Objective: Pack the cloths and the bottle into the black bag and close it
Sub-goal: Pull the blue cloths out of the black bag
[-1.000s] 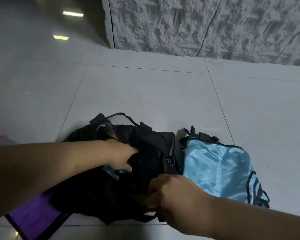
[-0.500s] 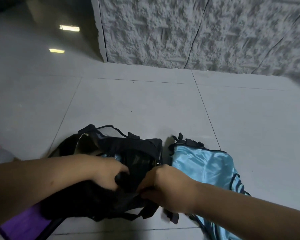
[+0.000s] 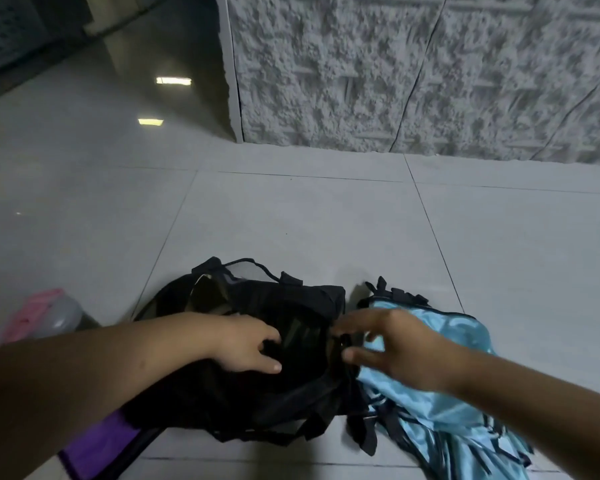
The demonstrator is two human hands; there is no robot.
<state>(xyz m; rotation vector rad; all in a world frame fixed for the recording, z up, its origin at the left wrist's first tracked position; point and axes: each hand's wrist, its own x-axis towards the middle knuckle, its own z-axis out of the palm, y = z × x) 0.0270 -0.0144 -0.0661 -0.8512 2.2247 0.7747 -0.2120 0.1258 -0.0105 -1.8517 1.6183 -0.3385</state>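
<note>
Hidden: black bag (image 3: 257,375) interior too dark to read.
Left hand (image 3: 246,344): fingers curled, gripping the bag's fabric.
Right hand (image 3: 395,344): blurred at 3 o'clock, fingers spread, released.

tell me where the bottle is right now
In the head view the bottle lies on the floor at the far left, outside the black bag and just beyond the left forearm.
</note>
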